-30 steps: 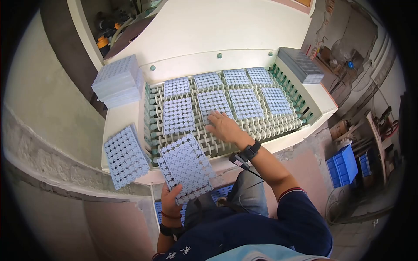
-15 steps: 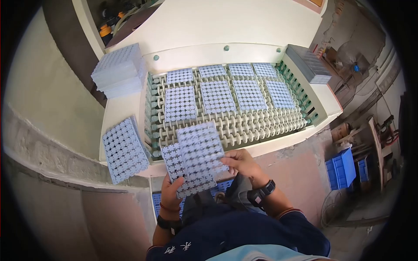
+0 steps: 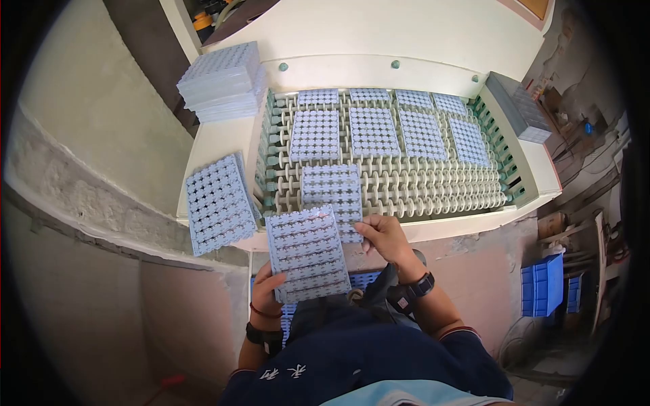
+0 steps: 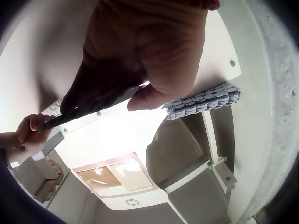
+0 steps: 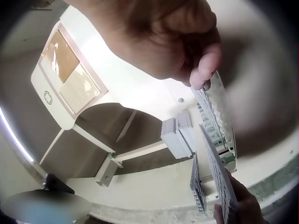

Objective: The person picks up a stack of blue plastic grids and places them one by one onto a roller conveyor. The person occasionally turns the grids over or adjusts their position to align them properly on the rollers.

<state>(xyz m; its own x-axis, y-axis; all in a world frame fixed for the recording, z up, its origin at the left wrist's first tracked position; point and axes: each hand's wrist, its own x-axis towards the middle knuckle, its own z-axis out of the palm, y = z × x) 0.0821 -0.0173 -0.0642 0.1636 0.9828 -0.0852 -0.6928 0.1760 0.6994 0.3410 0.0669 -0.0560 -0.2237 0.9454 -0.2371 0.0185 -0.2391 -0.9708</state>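
My left hand [image 3: 266, 287] grips the lower left edge of a thin stack of light blue perforated panels [image 3: 308, 254], thumb on top, in front of the roller conveyor. A similar perforated panel [image 3: 332, 181] is pinched at its lower right corner by my right hand [image 3: 386, 238]. This panel overlaps the front left rollers [image 3: 433, 193], and its near part is hidden behind the stack. In the right wrist view, thumb and fingertips of the right hand [image 5: 163, 37] meet at the panel's edge. Several panels [image 3: 374, 132] lie in two rows on the rollers farther back.
A tall stack of panels [image 3: 220, 81] stands on the machine's left ledge, with a few leaning panels [image 3: 220, 203] nearer me. Dark grey panels [image 3: 518, 108] are piled on the right ledge. Blue crates [image 3: 542, 284] sit at the lower right.
My right hand rested on a panel on the rollers, then came back and took a panel from the left hand's stack. Now that panel is forward over the front rollers. The panels behind have moved farther back.
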